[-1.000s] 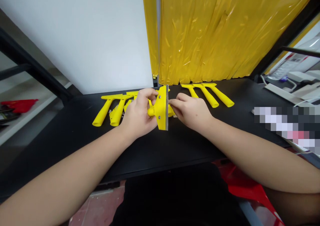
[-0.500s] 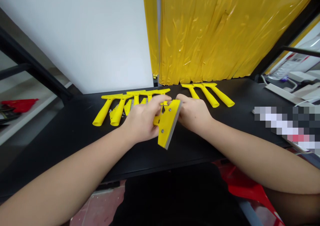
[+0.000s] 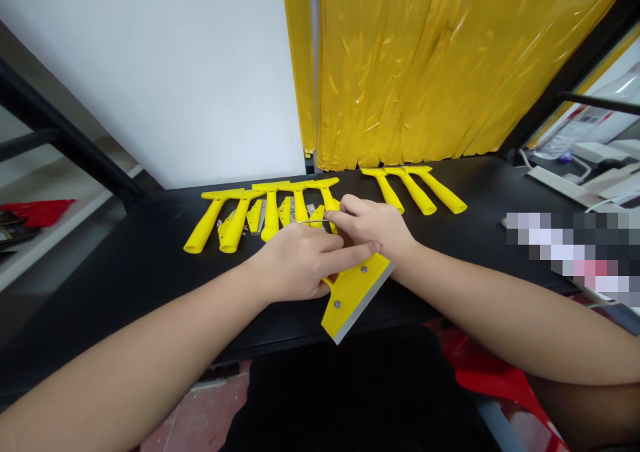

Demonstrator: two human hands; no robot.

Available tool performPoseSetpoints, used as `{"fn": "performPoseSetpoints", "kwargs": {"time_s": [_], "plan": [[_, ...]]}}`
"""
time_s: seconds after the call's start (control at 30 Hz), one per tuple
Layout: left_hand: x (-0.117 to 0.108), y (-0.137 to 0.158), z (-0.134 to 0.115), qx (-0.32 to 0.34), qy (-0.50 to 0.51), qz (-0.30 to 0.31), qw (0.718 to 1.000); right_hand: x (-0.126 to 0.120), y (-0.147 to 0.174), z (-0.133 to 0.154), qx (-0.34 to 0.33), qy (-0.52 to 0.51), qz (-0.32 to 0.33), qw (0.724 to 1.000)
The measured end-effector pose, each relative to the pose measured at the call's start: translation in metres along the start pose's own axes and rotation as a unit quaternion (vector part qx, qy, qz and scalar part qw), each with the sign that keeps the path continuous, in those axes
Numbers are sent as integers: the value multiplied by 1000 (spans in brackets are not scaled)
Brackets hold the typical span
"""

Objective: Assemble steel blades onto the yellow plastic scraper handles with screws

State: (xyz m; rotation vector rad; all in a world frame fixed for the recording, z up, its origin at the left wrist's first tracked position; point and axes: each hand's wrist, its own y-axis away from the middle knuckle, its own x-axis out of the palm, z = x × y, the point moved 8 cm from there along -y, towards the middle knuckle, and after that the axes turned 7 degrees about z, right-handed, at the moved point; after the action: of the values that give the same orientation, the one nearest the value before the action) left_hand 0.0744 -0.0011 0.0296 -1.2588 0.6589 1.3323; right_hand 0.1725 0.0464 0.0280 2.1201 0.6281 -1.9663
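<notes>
My left hand (image 3: 295,260) is closed around a yellow scraper (image 3: 356,293), its index finger stretched along the head. The scraper's broad head, with two screws and a straight metal blade, tilts down toward me; its handle is mostly hidden by the hand. My right hand (image 3: 376,227) is pinched on a thin metal rod (image 3: 313,221), which points left above my left hand. Beyond them several yellow scraper handles (image 3: 231,229) lie in a row. Among these are loose yellow plates (image 3: 254,216), some with metal blades, and small screws (image 3: 219,224).
Three more yellow handles (image 3: 417,195) lie at the back right of the black table (image 3: 125,292). A white panel (image 3: 200,72) and yellow plastic sheeting (image 3: 400,72) rise behind. On the right are white boxes (image 3: 565,189) and a clear bottle (image 3: 560,135).
The scraper has swung down toward me, its face turning more into view. My right hand has moved slightly lower, and the thin metal rod now shows clearly, pointing left.
</notes>
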Motion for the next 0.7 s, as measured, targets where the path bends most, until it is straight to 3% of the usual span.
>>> {"fn": "performPoseSetpoints", "kwargs": {"time_s": [0.37, 0.7], "plan": [[-5, -4, -4, 8, -9, 16, 1000, -2, 1, 0, -18, -13, -40, 999], [-5, -6, -5, -12, 7, 46, 999, -5, 1, 3, -17, -20, -11, 1000]]}}
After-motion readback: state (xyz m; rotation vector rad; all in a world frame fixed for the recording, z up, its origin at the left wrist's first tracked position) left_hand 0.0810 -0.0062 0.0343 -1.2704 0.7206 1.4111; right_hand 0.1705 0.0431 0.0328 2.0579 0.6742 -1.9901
